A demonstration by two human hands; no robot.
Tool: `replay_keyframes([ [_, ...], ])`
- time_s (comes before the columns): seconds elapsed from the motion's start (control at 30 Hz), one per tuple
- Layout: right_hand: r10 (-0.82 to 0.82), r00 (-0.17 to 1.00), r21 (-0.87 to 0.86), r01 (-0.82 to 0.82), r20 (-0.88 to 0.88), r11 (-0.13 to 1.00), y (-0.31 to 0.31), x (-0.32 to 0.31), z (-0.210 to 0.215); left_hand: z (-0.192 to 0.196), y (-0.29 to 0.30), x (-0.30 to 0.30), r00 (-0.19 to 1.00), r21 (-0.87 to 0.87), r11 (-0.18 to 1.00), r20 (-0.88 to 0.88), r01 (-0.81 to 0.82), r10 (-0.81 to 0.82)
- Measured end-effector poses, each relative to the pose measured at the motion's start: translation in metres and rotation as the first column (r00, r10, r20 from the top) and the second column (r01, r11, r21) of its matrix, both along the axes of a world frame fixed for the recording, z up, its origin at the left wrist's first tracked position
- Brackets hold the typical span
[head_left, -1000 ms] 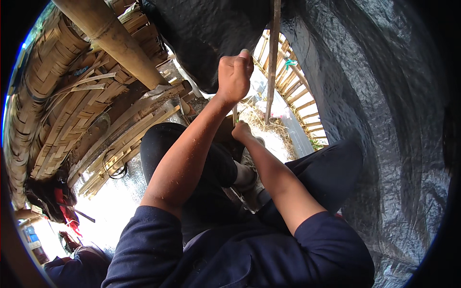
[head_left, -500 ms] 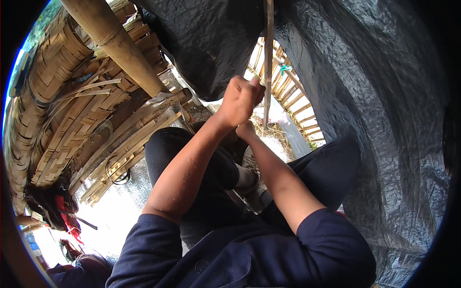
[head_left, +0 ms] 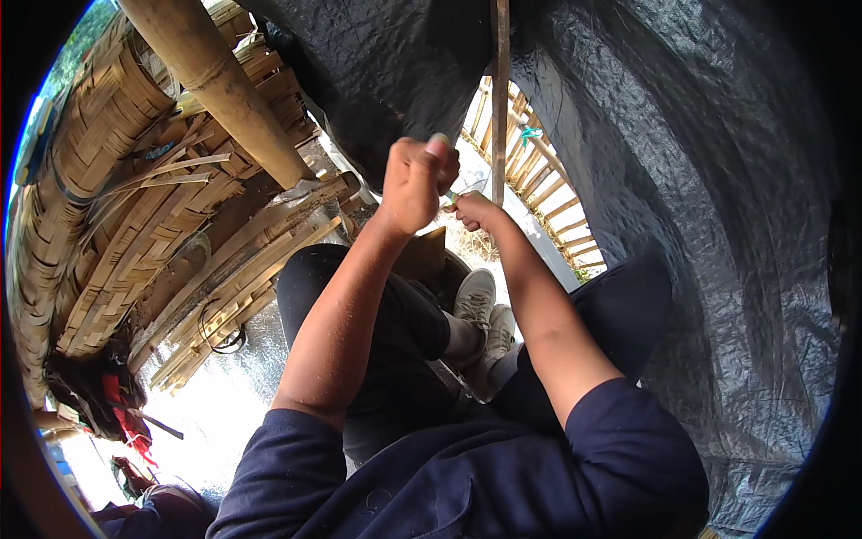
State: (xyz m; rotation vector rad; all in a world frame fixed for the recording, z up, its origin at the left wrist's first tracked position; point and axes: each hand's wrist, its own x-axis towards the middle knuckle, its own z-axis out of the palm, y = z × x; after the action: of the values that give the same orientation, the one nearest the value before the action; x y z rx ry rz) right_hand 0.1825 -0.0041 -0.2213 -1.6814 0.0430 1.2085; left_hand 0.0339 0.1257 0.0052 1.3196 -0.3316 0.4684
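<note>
My left hand [head_left: 417, 184] is closed in a fist, thumb uppermost, in front of the hanging black sheet [head_left: 377, 81]; what it grips is hidden. Just right of it and slightly lower, my right hand [head_left: 476, 213] has its fingers curled closed. A small pale-green bit [head_left: 453, 195] shows between the two hands, too small to name. Below them, a brown block-like piece [head_left: 422, 256] lies partly in shadow between my knees, close to my light-coloured shoes [head_left: 476, 296].
An upright thin pole [head_left: 500, 99] stands beyond my hands, with a bamboo slat fence [head_left: 543, 180] behind. Black tarpaulin [head_left: 727, 269] hangs along the right. On the left are a thick bamboo pole [head_left: 220, 85], woven bamboo panels [head_left: 135, 242] and stacked split strips [head_left: 215, 305].
My hands, overlapping before, are now apart. The left one has shifted left and a little up; the right has come up and out from beneath it. The shoes show more fully.
</note>
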Motion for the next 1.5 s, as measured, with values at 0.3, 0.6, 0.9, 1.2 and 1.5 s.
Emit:
replay_keyframes([
  [0.3,0.561,0.645,-0.566,-0.232,0.519,0.791,-0.016,-0.073,-0.028,-0.026,0.002,0.044,0.989,-0.121,0.992,-0.146,-0.034,0.016],
  [0.6,0.501,0.722,-0.575,-0.174,0.478,0.799,-0.018,-0.113,-0.052,-0.024,-0.006,0.051,0.987,-0.081,0.996,-0.159,-0.029,0.016],
  [0.9,0.244,0.701,-0.515,0.202,0.670,0.833,-0.001,-0.117,-0.034,-0.019,-0.001,0.052,0.986,-0.058,0.995,-0.156,-0.075,0.065],
  [1.2,0.170,0.745,-0.521,0.266,0.645,0.811,0.005,-0.113,-0.011,-0.020,0.007,0.054,0.978,-0.061,0.992,-0.185,-0.110,0.097],
  [1.5,0.093,0.737,-0.513,0.368,0.669,0.776,0.004,-0.132,0.005,-0.016,0.009,0.055,0.973,-0.090,0.988,-0.206,-0.127,0.106],
])
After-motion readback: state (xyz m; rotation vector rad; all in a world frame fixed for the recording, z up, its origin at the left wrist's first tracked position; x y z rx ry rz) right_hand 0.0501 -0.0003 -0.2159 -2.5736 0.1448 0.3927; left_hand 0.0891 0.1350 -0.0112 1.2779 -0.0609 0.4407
